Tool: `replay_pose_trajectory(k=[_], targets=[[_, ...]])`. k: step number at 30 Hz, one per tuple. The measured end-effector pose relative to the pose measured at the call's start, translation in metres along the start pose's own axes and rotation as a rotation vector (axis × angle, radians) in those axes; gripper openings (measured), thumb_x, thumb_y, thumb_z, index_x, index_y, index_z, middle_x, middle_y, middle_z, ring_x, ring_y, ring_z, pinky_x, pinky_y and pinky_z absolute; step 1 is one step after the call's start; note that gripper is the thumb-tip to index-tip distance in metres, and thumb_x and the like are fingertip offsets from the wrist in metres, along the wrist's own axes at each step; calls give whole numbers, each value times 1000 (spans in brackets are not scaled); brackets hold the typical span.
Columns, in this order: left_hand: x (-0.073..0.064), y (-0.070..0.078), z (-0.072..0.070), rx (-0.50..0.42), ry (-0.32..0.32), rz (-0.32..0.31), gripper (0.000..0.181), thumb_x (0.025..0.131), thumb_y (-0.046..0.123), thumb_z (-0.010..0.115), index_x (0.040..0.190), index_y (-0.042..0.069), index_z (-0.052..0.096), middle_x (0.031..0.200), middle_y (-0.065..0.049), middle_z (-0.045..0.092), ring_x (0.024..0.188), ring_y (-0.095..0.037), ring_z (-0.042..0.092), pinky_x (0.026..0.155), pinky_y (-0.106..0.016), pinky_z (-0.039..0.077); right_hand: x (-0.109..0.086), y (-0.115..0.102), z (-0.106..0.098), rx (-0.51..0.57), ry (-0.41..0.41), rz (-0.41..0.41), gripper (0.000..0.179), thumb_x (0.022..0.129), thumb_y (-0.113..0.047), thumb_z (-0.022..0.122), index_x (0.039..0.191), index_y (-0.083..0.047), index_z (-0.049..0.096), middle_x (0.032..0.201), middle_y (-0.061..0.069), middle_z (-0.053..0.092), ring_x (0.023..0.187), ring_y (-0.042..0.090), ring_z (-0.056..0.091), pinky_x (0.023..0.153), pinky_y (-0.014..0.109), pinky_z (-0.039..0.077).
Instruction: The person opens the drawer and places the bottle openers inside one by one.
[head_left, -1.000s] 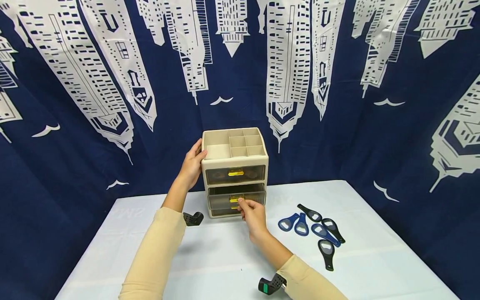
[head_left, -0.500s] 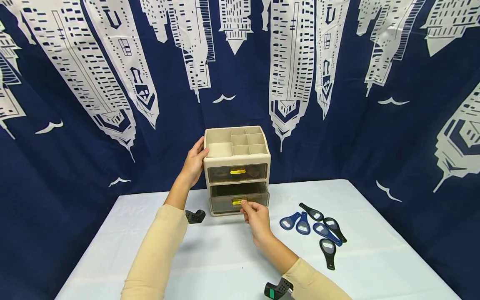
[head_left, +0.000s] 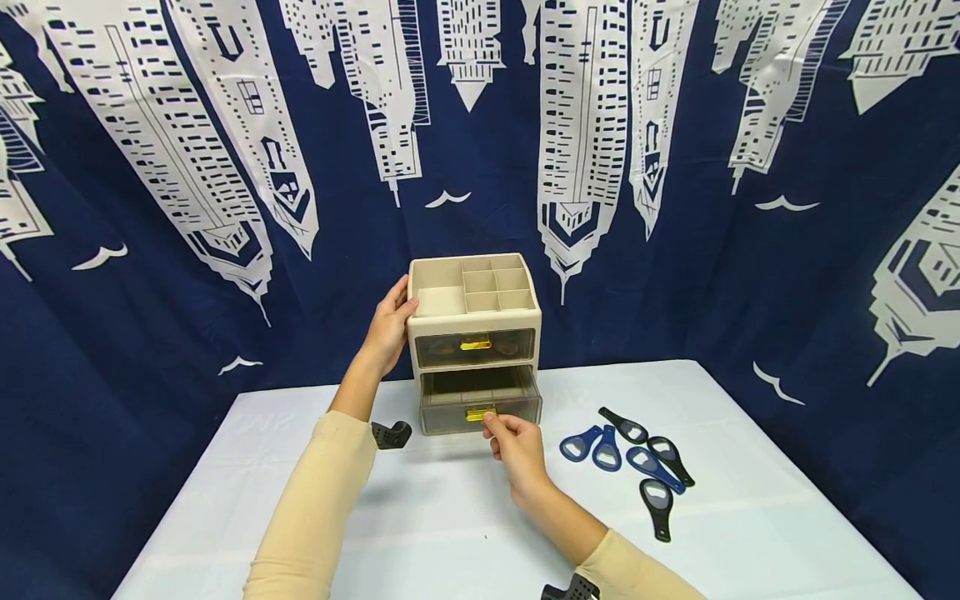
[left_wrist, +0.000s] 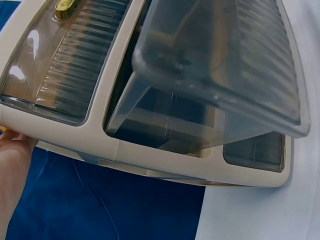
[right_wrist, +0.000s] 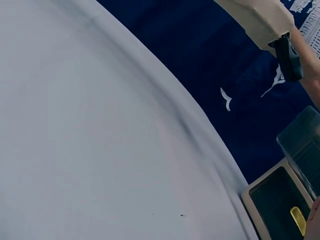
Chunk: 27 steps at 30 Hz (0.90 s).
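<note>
A cream desktop drawer organizer point(head_left: 474, 320) with a divided open top stands at the back of the table. My left hand point(head_left: 384, 333) holds its upper left side, thumb on the top rim and the other fingers partly hidden along the side. My right hand point(head_left: 519, 448) pinches the gold handle point(head_left: 476, 414) of the smoky clear middle drawer point(head_left: 446, 419), which is pulled partway out and looks bare inside. Above it the top drawer point(head_left: 438, 351) is closed, with faint round shapes behind its front. The bottom drawer point(left_wrist: 256, 151) shows in the left wrist view.
On the table right of the organizer lie several blue and black paddle-shaped pieces point(head_left: 656, 496) with round heads and silvery inserts, like bottle openers. A navy curtain point(head_left: 480, 225) with white buildings hangs close behind. A black wrist camera point(head_left: 392, 434) sits beside the left forearm.
The middle drawer has slid farther out toward me, with the right hand drawing back on its handle. The left hand keeps its hold on the organizer's side.
</note>
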<state>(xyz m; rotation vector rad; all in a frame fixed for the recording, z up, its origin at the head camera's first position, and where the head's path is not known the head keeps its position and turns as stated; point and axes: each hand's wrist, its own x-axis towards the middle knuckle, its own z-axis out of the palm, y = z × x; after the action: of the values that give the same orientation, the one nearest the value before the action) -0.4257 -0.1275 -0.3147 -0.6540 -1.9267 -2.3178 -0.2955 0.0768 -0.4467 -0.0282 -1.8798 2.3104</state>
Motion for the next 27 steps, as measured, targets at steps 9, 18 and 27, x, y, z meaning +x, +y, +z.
replay_pose_trajectory(k=[9,18,27], targets=[[0,-1,0,0,-2,6,61,112,3,36,166,3,7,172,-14,9,155,-28,14,122,-45,20,-8,0,-1,-23,4,-1,29,101,-17,69,96,12,70,74,1,64,60,8,48,57,21,43],[0,-1,0,-16,-1,10,61,112,4,37,166,4,9,172,-14,9,155,-27,14,122,-44,21,-10,-2,-4,-15,-16,11,28,101,-18,70,95,9,71,74,0,63,61,8,49,58,21,43],[1,-2,0,-18,-2,10,60,112,5,37,166,3,9,171,-14,10,155,-27,14,122,-44,21,-14,-3,-4,-29,-18,9,23,99,-17,71,91,5,71,72,0,63,61,8,48,58,21,43]])
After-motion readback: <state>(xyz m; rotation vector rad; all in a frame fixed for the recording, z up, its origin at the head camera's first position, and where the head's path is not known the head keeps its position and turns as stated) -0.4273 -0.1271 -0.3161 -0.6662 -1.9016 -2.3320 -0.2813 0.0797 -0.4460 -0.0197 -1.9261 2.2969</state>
